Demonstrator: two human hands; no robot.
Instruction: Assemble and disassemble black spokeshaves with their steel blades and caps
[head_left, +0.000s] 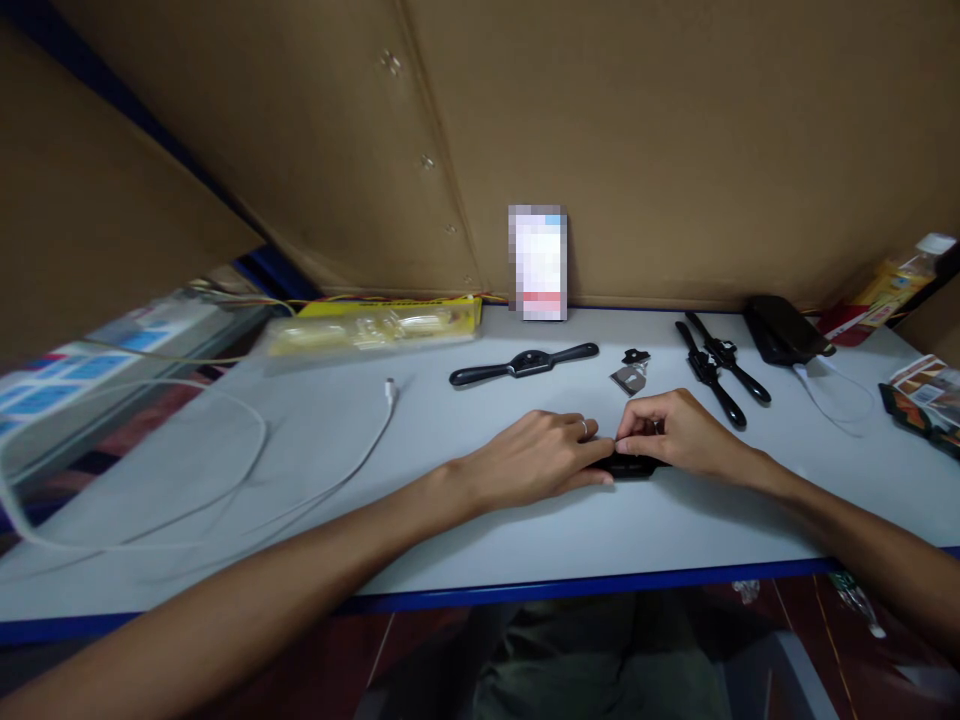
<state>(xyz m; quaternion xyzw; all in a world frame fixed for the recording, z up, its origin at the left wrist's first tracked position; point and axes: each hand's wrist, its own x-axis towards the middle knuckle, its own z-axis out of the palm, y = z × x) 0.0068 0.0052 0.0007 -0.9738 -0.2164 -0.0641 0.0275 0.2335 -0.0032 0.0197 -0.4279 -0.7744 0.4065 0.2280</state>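
Near the table's front, my left hand (551, 455) is closed over one side of a black spokeshave (632, 465), pressing it to the tabletop. My right hand (681, 438) has its thumb and fingertips pinched together at the middle of the same spokeshave. Whatever small piece sits in that pinch is hidden. Just beyond the hands lie a flat metal blade (628, 378) and a small black cap piece (636, 356). Another spokeshave body (531, 362) rests to the left. Two more spokeshaves, one nearer (709, 370) and one farther (731, 355), lie side by side at the right.
A phone (538, 262) leans on the cardboard wall. A plastic-wrapped package (375, 332) lies back left, and a white cable (367, 455) loops across the left. At right are a black power bank (787, 330), a bottle (904, 275) and a packet (926, 395).
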